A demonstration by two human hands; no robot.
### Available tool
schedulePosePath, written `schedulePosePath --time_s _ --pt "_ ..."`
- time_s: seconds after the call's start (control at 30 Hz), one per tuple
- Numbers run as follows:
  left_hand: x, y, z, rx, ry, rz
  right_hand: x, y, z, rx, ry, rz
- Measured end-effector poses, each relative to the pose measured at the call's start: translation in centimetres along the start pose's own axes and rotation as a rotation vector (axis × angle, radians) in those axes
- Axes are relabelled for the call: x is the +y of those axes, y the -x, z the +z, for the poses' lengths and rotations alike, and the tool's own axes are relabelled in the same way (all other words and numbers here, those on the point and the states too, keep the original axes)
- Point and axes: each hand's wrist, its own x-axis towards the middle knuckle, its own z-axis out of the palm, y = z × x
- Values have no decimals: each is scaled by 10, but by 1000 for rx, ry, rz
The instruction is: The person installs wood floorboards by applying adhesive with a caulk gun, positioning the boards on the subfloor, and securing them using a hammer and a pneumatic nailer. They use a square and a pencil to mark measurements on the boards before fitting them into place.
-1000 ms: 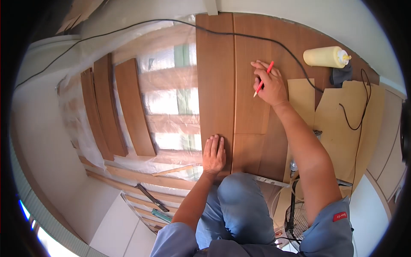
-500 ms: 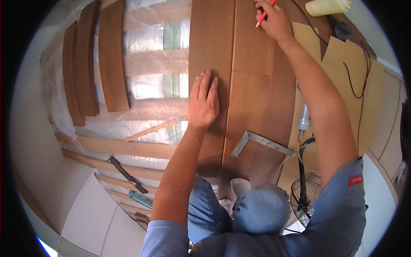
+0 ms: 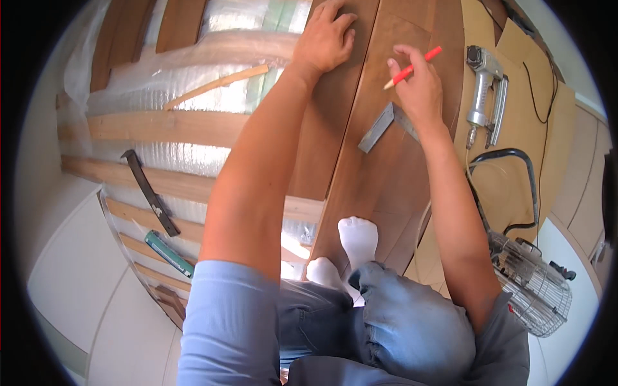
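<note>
My left hand (image 3: 325, 38) lies on a brown wooden plank (image 3: 322, 145), fingers apart and holding nothing. This plank runs along the left edge of the laid brown boards, with a dark seam between. My right hand (image 3: 420, 90) is closed on a red pencil (image 3: 421, 64), whose bare tip points left over the boards. Just below that hand a metal carpenter's square (image 3: 376, 130) rests on the boards; the hand and forearm partly cover its long arm.
Loose planks (image 3: 182, 26) lie far left on plastic sheeting over battens (image 3: 154, 128). Nearer are a thin wood strip (image 3: 215, 87), a dark pry bar (image 3: 151, 193) and a green tool (image 3: 168, 253). To the right, a nail gun (image 3: 483, 90) with a hose lies on cardboard, beyond a wire-caged fan (image 3: 534, 283).
The view has shifted back toward my body. My right hand has drawn nearer with the pencil, beside the square. My left hand stays on the plank, at about the same spot.
</note>
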Motion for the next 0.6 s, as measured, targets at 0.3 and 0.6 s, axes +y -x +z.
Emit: schedulePosePath --time_s 0.3,0.6 --pt "82 178 -114 -262 -95 -211 37 90 -38 39 336 -158" --pt "124 284 -142 -347 49 -671 26 132 -38 -28 441 -196"
